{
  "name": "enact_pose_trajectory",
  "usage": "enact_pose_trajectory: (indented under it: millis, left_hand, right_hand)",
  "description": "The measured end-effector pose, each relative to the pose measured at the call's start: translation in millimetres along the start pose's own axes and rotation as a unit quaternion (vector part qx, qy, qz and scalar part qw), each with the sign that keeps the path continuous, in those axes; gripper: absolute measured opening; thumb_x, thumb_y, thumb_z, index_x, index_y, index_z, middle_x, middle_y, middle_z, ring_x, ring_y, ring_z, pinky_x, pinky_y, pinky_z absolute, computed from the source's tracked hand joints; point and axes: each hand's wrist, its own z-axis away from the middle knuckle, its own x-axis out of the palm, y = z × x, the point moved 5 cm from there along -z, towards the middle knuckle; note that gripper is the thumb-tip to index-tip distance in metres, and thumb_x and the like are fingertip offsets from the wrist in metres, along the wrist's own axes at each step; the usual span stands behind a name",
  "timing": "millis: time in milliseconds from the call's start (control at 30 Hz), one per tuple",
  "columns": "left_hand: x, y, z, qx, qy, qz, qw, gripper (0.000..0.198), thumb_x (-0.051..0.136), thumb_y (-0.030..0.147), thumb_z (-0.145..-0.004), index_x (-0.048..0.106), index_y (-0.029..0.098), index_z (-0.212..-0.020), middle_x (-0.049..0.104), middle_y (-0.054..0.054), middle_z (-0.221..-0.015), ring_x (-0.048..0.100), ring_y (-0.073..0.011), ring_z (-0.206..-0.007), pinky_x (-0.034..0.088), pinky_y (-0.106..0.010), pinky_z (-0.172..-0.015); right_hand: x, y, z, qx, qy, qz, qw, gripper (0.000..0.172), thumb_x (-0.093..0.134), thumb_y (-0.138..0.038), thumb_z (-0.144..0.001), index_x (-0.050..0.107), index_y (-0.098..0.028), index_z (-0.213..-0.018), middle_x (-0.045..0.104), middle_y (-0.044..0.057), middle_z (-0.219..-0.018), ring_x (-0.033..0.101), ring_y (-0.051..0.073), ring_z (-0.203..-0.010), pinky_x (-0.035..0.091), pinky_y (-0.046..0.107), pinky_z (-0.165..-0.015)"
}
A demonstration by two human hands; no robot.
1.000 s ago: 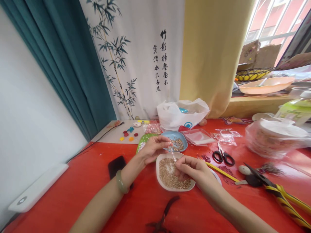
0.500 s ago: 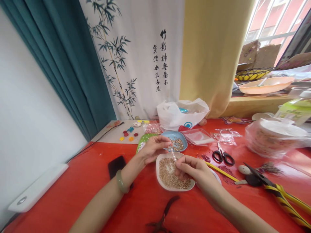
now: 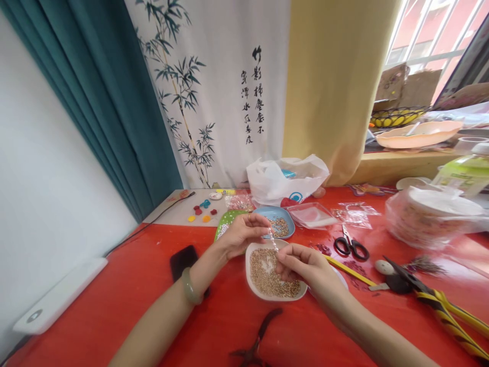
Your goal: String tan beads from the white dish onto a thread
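Observation:
Between my two hands a short string of pale, shiny beads (image 3: 273,240) is stretched above a white dish (image 3: 250,278) of small gold beads. My left hand (image 3: 246,234), with a green bangle on its wrist, pinches the upper end. The lower end is pinched in the fingertips of my right hand (image 3: 300,262), over the dish's right side. Behind the hands stand a blue dish (image 3: 291,224) with more gold beads and a green dish (image 3: 223,224) with pale beads, partly covered by my left hand.
Black-handled pliers (image 3: 254,346) lie in front of the white dish. A dark phone (image 3: 183,261) rests beside my left forearm. To the right are scissors (image 3: 349,244), a yellow strip (image 3: 347,269) and large yellow-handled cutters (image 3: 435,300). A white plastic bag (image 3: 263,181) stands behind.
My hands stay almost in place, with only a slight shift of the fingers. The bead string's upper end sits a little further right and lower.

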Motion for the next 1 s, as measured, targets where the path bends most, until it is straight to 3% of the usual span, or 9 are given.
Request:
enact_pose_trajectory:
  millis: [267, 433, 600, 800, 1000]
  left_hand:
    - [-0.4, 7, 2, 0.017, 0.019, -0.040, 0.999, 0.017, 0.073, 0.020, -0.057, 0.063, 0.011, -0.067, 0.062, -0.003, -0.067, 0.056, -0.0091, -0.058, 0.046, -0.019, -0.051]
    - [3.6, 13, 4, 0.046, 0.007, -0.081, 0.996, 0.012, 0.069, 0.021, -0.061, 0.063, 0.013, -0.066, 0.061, -0.003, -0.069, 0.055, -0.0102, -0.060, 0.046, -0.021, -0.052]
    - [2.9, 20, 7, 0.082, 0.032, -0.097, 0.991, 0.010, 0.069, 0.021, -0.059, 0.063, 0.014, -0.062, 0.056, 0.001, -0.065, 0.051, -0.0081, -0.059, 0.043, -0.020, -0.055]
    - [6.4, 23, 9, 0.105, 0.035, -0.105, 0.988, 0.010, 0.069, 0.022, -0.061, 0.062, 0.014, -0.062, 0.054, 0.000, -0.069, 0.049, -0.0083, -0.063, 0.041, -0.019, -0.055]
    - [9.3, 21, 11, 0.101, 0.035, -0.126, 0.986, 0.011, 0.068, 0.023, -0.061, 0.063, 0.014, -0.062, 0.056, -0.001, -0.067, 0.051, -0.0096, -0.063, 0.042, -0.021, -0.057]
  right_hand:
    - [-4, 2, -2, -0.006, 0.005, 0.014, 1.000, 0.027, 0.068, -0.041, -0.061, 0.057, -0.016, -0.062, 0.062, -0.001, -0.059, 0.054, 0.009, -0.052, 0.040, 0.021, -0.054]
    - [-4, 3, -6, -0.010, -0.001, 0.034, 0.999, 0.027, 0.067, -0.041, -0.063, 0.058, -0.016, -0.063, 0.062, 0.000, -0.060, 0.054, 0.009, -0.052, 0.041, 0.022, -0.055]
    - [-6, 4, -6, -0.005, -0.009, 0.040, 0.999, 0.029, 0.062, -0.044, -0.069, 0.061, -0.016, -0.072, 0.066, 0.003, -0.068, 0.059, 0.012, -0.061, 0.042, 0.024, -0.059]
    - [-11, -7, -5, -0.045, 0.020, 0.070, 0.996, 0.031, 0.059, -0.046, -0.070, 0.062, -0.016, -0.080, 0.067, 0.007, -0.080, 0.062, 0.019, -0.079, 0.044, 0.030, -0.072]
    - [-18, -14, -7, -0.087, 0.059, 0.133, 0.985, 0.024, 0.059, -0.039, -0.069, 0.061, -0.018, -0.080, 0.066, 0.005, -0.082, 0.059, 0.018, -0.079, 0.044, 0.030, -0.070]
